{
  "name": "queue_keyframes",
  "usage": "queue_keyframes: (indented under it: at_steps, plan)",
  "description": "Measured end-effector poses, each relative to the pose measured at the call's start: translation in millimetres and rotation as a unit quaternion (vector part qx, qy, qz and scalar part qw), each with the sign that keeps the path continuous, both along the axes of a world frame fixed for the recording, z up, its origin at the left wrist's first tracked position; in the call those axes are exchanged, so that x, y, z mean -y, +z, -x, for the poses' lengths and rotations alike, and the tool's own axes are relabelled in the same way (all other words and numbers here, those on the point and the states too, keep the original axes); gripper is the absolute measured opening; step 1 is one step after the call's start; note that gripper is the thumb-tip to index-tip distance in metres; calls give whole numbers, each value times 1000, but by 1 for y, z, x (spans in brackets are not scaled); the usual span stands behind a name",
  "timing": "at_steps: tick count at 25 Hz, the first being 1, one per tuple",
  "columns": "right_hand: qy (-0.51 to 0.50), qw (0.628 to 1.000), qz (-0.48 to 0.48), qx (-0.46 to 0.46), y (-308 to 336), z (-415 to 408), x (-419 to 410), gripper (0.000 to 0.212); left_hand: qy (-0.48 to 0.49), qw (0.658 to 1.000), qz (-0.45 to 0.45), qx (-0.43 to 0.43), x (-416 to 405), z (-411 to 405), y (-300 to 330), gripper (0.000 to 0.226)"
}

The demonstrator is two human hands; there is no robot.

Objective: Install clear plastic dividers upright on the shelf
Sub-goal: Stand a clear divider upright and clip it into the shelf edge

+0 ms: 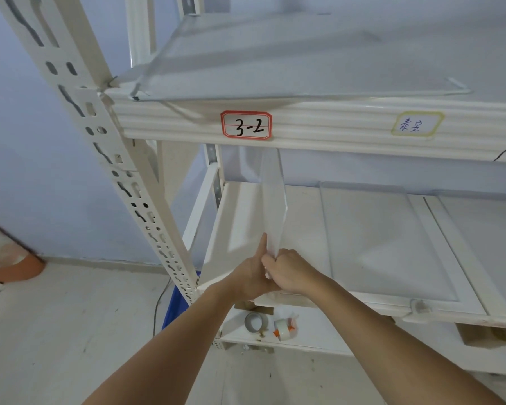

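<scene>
Clear divider (pixel 272 200) stands upright on the middle shelf (pixel 304 217) near its left end; left hand (pixel 250 273) and right hand (pixel 289 271) both pinch its front lower edge; best kept vertical, pressed squarely into the shelf lip; another divider (pixel 392 244) lies flat beside

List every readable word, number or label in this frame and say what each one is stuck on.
"3-2": handwritten in black on the red-bordered label on the front edge of the upper shelf.
Two handwritten blue characters on the yellow-bordered label, same shelf edge, to the right: too blurred to read with confidence.
The tape rolls on the lower shelf show no legible print.
</scene>
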State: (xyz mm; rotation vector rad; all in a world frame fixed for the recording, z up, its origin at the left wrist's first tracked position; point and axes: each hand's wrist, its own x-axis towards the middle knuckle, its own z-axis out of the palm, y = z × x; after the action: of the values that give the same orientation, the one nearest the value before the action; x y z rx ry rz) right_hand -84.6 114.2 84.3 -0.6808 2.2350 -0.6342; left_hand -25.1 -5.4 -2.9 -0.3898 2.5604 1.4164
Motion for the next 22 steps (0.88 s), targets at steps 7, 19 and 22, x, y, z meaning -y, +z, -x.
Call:
queue_keyframes:
  at_steps: [7,19,22]
  plan:
    - [70,992,-87,-60,16,-3,6,42,-33,998,25,43,16,5,12,104]
    - [-16,995,15,-99,21,-2,2,39,-15,975,205,81,-10,16,-11,33]
    - [-41,994,36,-89,17,-6,0,36,-27,975,214,48,-18,15,-3,13]
